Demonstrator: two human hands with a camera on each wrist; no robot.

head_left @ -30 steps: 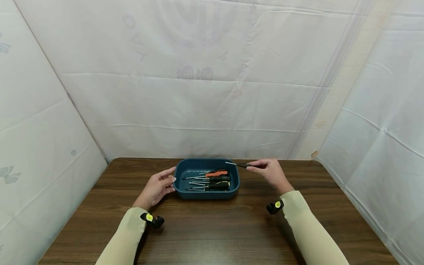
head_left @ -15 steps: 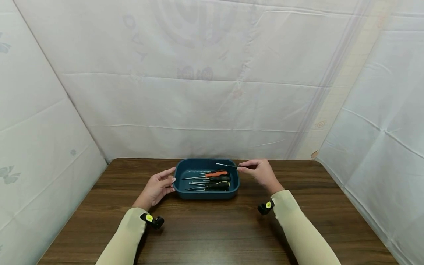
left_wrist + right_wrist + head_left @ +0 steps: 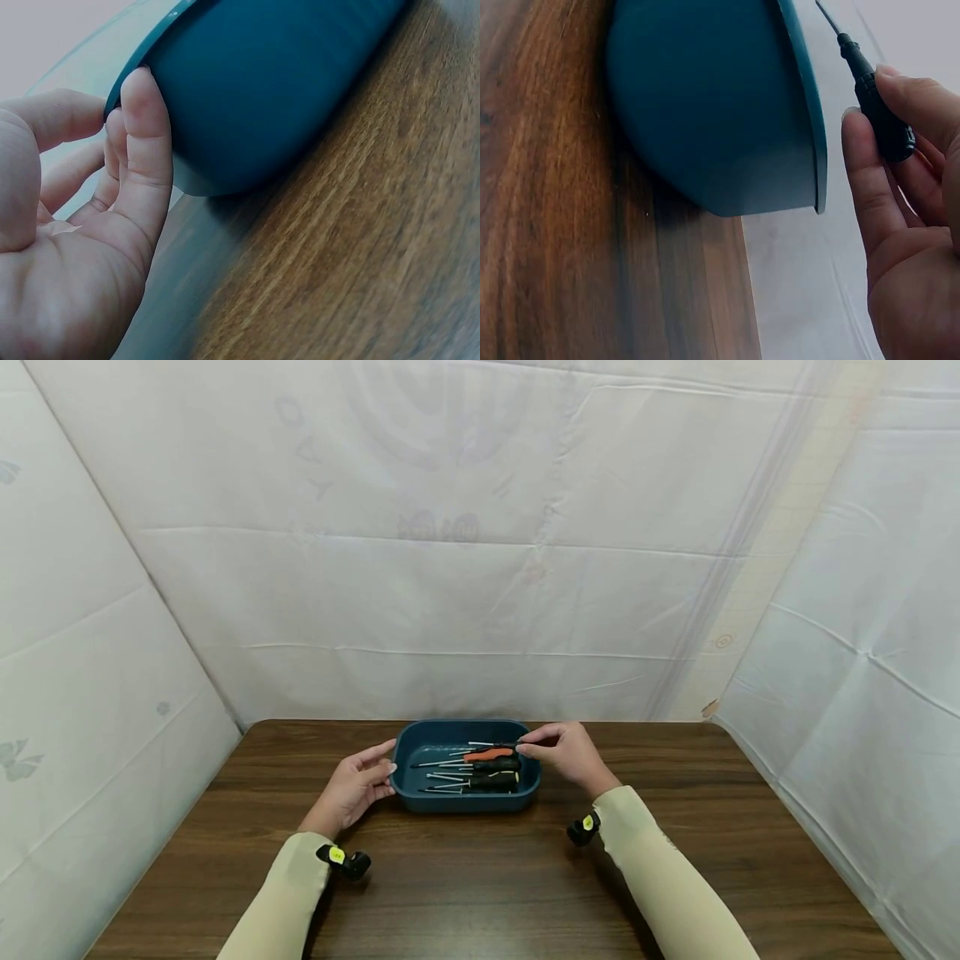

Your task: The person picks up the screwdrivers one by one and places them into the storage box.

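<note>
Dark wood-grain bench (image 3: 480, 877) lies nearest us. Our left hand (image 3: 352, 787) rests straight fingers on the smooth teal plastic tray (image 3: 415, 756); our right hand (image 3: 567, 755) pinches a slim black screwdriver (image 3: 876, 109) over its far right rim, not yet released. Several screwdrivers (image 3: 480, 770) already lie inside.

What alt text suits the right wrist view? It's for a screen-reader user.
A right hand pinches a thin black screwdriver just above the rim of a dark blue tray, which sits on a wooden table.
</note>
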